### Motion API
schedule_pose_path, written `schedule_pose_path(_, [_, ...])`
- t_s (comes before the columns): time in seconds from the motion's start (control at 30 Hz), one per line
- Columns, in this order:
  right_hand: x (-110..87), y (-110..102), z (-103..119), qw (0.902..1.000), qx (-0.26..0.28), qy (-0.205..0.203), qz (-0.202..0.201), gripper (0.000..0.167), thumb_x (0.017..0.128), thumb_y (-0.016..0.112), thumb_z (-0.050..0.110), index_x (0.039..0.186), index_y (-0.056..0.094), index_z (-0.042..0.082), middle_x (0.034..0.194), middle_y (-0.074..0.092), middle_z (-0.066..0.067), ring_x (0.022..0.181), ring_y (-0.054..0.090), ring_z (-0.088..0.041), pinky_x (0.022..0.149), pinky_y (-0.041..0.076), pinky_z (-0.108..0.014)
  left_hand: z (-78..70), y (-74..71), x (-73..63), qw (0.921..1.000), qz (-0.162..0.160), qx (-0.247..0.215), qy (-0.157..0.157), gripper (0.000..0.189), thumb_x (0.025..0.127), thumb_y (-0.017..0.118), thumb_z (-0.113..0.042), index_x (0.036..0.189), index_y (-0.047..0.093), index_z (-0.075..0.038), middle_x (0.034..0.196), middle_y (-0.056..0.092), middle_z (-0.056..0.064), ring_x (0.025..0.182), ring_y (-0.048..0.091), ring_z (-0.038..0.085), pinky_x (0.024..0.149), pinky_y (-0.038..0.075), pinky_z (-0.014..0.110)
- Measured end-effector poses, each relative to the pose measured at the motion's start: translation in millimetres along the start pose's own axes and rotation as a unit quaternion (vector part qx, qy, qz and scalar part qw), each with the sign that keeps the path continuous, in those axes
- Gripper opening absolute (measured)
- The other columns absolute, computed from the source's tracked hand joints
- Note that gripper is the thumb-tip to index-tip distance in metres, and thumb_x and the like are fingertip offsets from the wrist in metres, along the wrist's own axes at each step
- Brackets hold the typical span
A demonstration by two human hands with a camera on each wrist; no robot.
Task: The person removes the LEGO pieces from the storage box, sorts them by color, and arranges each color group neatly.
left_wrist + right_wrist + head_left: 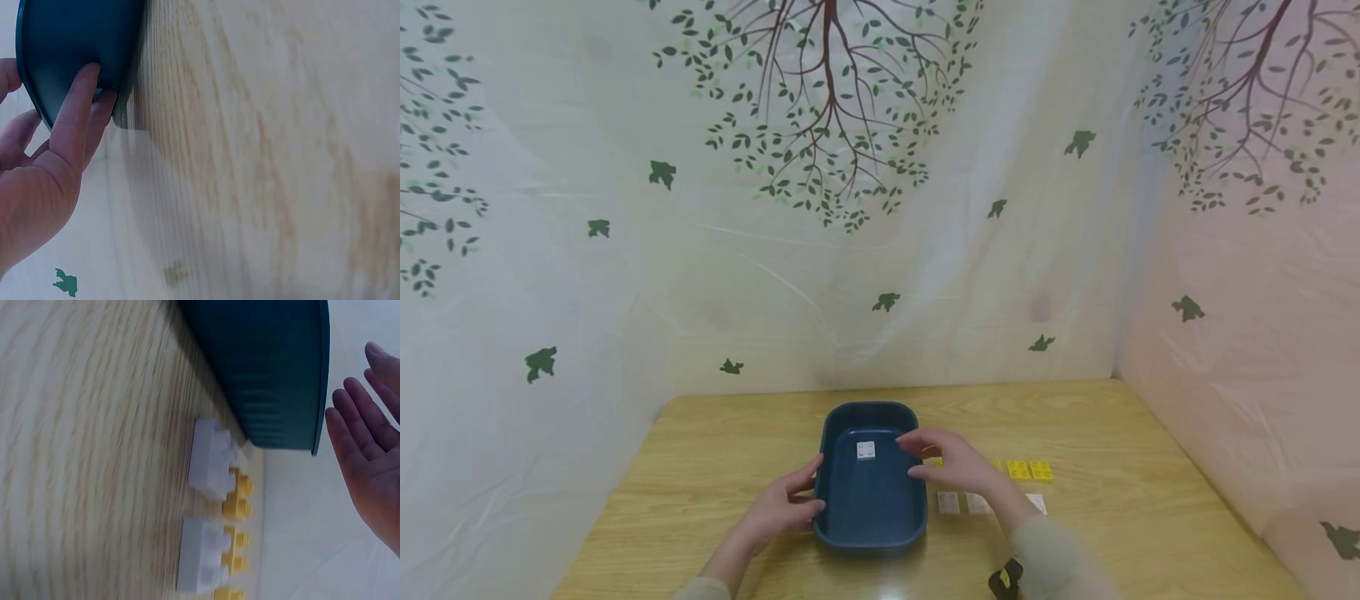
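Note:
A deep blue rectangular bin [871,525] with rounded corners stands on the table. One white toy building brick [866,451], studs up, lies inside it toward the far end. My left hand [782,500] holds the bin's left side, thumb at the rim; in the left wrist view its fingers [78,106] lie along the outer wall. Over the right rim, my right hand [951,460] hovers with fingers extended and holds nothing. Below that hand, to the bin's right, sit a row of yellow bricks [1018,471] and a nearer row of white bricks [948,503], partly hidden by my forearm.
The wooden table [715,450] meets a pale sheet [760,317] printed with trees and leaves at the back. A similar sheet [1262,417] runs along the right side. A small dark item with yellow [1006,579] shows beside my right sleeve.

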State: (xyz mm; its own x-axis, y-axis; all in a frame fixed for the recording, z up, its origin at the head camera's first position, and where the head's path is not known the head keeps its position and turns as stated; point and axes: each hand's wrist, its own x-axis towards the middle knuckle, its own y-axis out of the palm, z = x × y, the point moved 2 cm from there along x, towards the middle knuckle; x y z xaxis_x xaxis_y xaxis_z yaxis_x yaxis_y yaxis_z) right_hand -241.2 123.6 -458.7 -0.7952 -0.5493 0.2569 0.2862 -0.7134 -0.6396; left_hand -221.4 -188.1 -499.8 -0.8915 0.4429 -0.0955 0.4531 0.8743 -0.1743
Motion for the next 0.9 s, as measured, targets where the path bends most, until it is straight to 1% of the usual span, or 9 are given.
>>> schedule_pose_path(0.2, [18.3, 12.4, 3.9, 0.9999, -0.01, 0.012, -0.001, 0.046, 0.09, 0.074, 0.016, 0.132, 0.059, 0.005, 0.13, 0.063, -0.008, 0.117, 0.061, -0.023, 0.1, 0.05, -0.037, 0.0, 0.2, 0.6, 1.0, -0.001, 0.001, 0.001, 0.076, 0.091, 0.07, -0.007, 0.155, 0.03, -0.008, 0.142, 0.038, 0.04, 0.117, 0.057, 0.045, 0.079, 0.059, 0.045])
schedule_pose_path(0.3, [27.1, 19.6, 4.5, 0.9997, -0.014, 0.018, -0.002, 0.048, 0.09, 0.075, 0.015, 0.134, 0.059, 0.007, 0.132, 0.062, -0.007, 0.119, 0.059, -0.023, 0.102, 0.048, -0.037, 0.4, 0.0, 1.2, 1.0, 0.0, 0.0, 0.002, 0.076, 0.091, 0.07, -0.007, 0.155, 0.03, -0.008, 0.142, 0.038, 0.041, 0.117, 0.057, 0.045, 0.079, 0.059, 0.045])
schedule_pose_path(0.4, [35.3, 27.2, 5.8, 0.9997, -0.014, 0.021, -0.002, 0.049, 0.09, 0.074, 0.014, 0.135, 0.058, 0.006, 0.134, 0.06, -0.009, 0.121, 0.057, -0.026, 0.103, 0.047, -0.039, 0.4, -0.4, 1.7, 1.0, 0.004, -0.003, -0.001, 0.075, 0.092, 0.069, -0.007, 0.155, 0.03, -0.008, 0.143, 0.037, 0.041, 0.118, 0.056, 0.045, 0.079, 0.059, 0.045])
schedule_pose_path(0.47, [40.5, 31.9, 7.0, 0.9996, -0.004, 0.028, -0.003, 0.05, 0.09, 0.074, 0.012, 0.136, 0.056, 0.003, 0.135, 0.058, -0.012, 0.123, 0.056, -0.029, 0.104, 0.047, -0.042, 0.9, -1.0, 2.1, 1.0, 0.007, -0.004, 0.0, 0.074, 0.092, 0.068, -0.007, 0.155, 0.029, -0.008, 0.143, 0.036, 0.041, 0.117, 0.057, 0.045, 0.08, 0.059, 0.046])
schedule_pose_path(0.57, [47.3, 38.2, 7.0, 0.9988, -0.001, 0.048, -0.008, 0.053, 0.09, 0.074, 0.012, 0.138, 0.054, 0.002, 0.138, 0.055, -0.013, 0.125, 0.054, -0.03, 0.104, 0.046, -0.043, 1.5, -1.9, 2.4, 0.9999, 0.009, -0.009, 0.005, 0.074, 0.093, 0.067, -0.006, 0.155, 0.028, -0.007, 0.142, 0.037, 0.042, 0.115, 0.058, 0.043, 0.079, 0.059, 0.046])
schedule_pose_path(0.7, [55.4, 44.1, 5.8, 0.9965, -0.006, 0.082, -0.017, 0.055, 0.09, 0.074, 0.015, 0.14, 0.053, 0.004, 0.141, 0.053, -0.013, 0.128, 0.052, -0.03, 0.106, 0.044, -0.046, 2.1, -2.5, 2.6, 0.9996, 0.014, -0.019, 0.013, 0.075, 0.092, 0.068, -0.006, 0.156, 0.027, -0.006, 0.141, 0.037, 0.042, 0.114, 0.059, 0.041, 0.079, 0.059, 0.047])
schedule_pose_path(0.77, [59.1, 46.5, 5.1, 0.9955, -0.004, 0.092, -0.02, 0.056, 0.09, 0.074, 0.015, 0.141, 0.053, 0.004, 0.142, 0.052, -0.015, 0.128, 0.051, -0.033, 0.106, 0.043, -0.048, 2.5, -2.8, 3.1, 0.9995, 0.016, -0.022, 0.014, 0.076, 0.092, 0.068, -0.006, 0.156, 0.027, -0.006, 0.141, 0.037, 0.042, 0.114, 0.059, 0.041, 0.079, 0.059, 0.046])
schedule_pose_path(0.9, [65.8, 51.8, 2.2, 0.9954, 0.003, 0.093, -0.02, 0.058, 0.089, 0.074, 0.013, 0.14, 0.052, 0.0, 0.142, 0.051, -0.019, 0.128, 0.05, -0.038, 0.106, 0.041, -0.052, 3.2, -4.1, 4.5, 0.9995, 0.018, -0.02, 0.015, 0.075, 0.092, 0.068, -0.007, 0.156, 0.027, -0.006, 0.142, 0.037, 0.042, 0.114, 0.059, 0.04, 0.079, 0.059, 0.046])
